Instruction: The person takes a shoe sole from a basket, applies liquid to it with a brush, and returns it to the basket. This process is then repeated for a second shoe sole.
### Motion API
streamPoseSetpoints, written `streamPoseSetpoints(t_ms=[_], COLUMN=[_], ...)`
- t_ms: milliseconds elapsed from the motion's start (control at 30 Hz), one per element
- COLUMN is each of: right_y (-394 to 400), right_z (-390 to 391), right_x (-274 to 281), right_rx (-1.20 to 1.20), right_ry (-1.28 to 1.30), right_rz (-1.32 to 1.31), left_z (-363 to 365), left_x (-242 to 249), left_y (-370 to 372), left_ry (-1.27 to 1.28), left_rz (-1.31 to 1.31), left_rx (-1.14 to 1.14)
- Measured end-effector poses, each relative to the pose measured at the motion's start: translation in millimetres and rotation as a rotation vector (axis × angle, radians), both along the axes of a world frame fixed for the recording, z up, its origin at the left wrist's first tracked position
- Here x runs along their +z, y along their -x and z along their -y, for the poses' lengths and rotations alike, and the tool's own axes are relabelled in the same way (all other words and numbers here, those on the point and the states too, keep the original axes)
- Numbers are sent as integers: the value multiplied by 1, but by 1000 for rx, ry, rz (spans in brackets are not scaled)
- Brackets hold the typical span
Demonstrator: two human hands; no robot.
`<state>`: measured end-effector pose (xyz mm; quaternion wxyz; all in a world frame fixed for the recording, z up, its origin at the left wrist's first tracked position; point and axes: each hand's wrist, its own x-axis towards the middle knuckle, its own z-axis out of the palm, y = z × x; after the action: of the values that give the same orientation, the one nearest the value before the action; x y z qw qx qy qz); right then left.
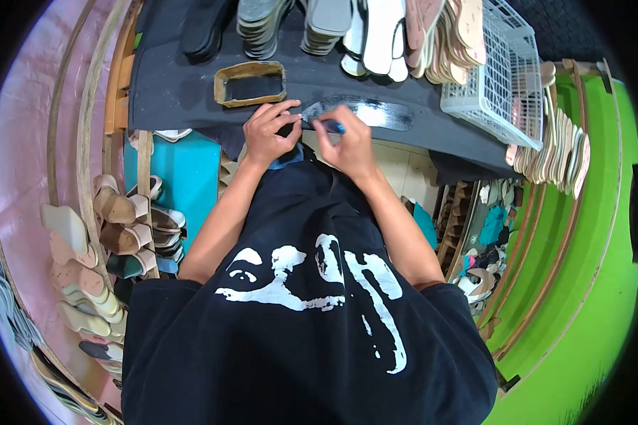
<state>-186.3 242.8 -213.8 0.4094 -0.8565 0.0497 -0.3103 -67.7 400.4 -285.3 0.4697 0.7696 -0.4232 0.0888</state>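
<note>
A dark, glossy shoe sole [376,113] lies flat on the dark workbench [184,92] in front of me. My left hand [269,131] grips its near end at the bench edge. My right hand [347,142] is closed on a small blue-handled tool [333,127] that touches the sole's near end. What the tool's tip is doing is hidden by my fingers.
A tan rectangular tray [250,83] sits just left of the sole. Stacks of insoles [376,32] line the back of the bench, with a white wire basket [503,78] at right. Racks of soles and shoes [120,227] stand at my left; more soles [556,149] at right.
</note>
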Motion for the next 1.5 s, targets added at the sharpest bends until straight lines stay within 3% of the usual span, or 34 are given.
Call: streamPoseSetpoints(t_ms=[100,233,333,400,500,567,700,767,900,933,1033,1100,1167,1233,1300,1333,1367,1433,1500], right_y=[-7,-5,8,18,34,32,7,4,31,42,75,72,56,36,31,31,39,56,78], right_z=[2,-5,12,44,80,78,30,7,49,72,105,94,75,36,25,31,44,83,111], right_x=[-2,1,-9,-9,-6,-3,-8,-8,-15,-33,-17,-3,-3,-1,3,1,-5,-16,-11], right_rx=[-95,-19,-108,-514,-727,-699,-368,-239,-484,-550,-807,-802,-614,-463,-274,-302,-363,-559,-700], right_ry=[-81,66,-45,-154,-135,-59,197,-128,-430,-378,-261,-58,230,57,83,34,-198,-184,-168], right_rz=[-51,-1,-14,-24,-36,-36,-7,-51,-105,62,-16,-48,0,-2,-69,-28,-109,-13,-98], left_z=[3,0,1,3,0,1,1,1,0,0,0,2,3,2,4,4,4,2,2], left_x=[2,2,2,2,2,3,0,1,1,1,1,0,-1,-1,-1,-1,-2,-2,-2], left_y=[1,0,1,1,1,1,1,0,-1,-1,1,0,0,-1,-2,-2,-2,-2,-2], left_ry=[21,-21,-20,-8,-11,-6,-13,-29,-21,-15,-2,3,1,-6,4,1,1,-3,-3], left_rz=[38,36,12,18,26,33,30,41,37,43,43,53,54,58,85,85,93,100,67], left_rx=[10,2,-3,-4,-4,-9,-15,-21,-14,-15,-8,-6,-10,-19,-2,-12,-12,-9,-24])
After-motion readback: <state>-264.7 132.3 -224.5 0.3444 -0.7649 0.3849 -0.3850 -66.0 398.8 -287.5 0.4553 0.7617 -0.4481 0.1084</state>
